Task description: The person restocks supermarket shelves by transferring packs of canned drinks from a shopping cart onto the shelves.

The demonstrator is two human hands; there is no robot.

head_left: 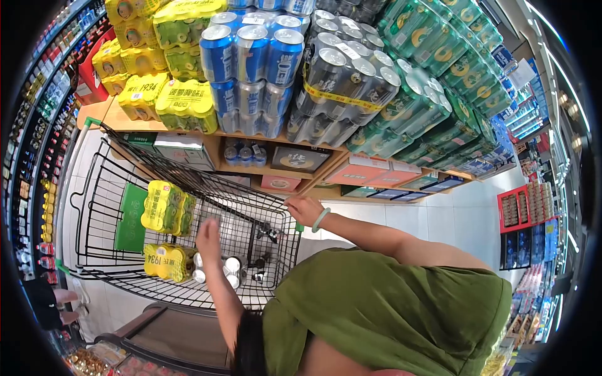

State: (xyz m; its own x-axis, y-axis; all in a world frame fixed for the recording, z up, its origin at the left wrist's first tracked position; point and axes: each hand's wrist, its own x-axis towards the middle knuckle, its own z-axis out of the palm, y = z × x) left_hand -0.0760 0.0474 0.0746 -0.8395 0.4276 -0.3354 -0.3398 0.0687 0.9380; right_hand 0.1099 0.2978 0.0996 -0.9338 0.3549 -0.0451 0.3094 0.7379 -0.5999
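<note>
The left hand (209, 235) is blurred, its grip impossible to tell, its forearm (227, 301) partly hiding white-topped metal cans (232, 265) in the black wire shopping cart (163, 169) the right hand (305, 211) grips, fingers curled.

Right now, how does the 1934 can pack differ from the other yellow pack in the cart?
The 1934 can pack is mostly golden yellow; the other yellow pack shows more green. The 1934 pack sits beside round white tops; the other farther off. Both are in the cart.

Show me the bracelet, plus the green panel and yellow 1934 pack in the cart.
Bracelet (321, 219), head view: its band.
Green panel (131, 218), head view: its face.
Yellow 1934 pack (167, 262), head view: its printed wrapper.
</note>
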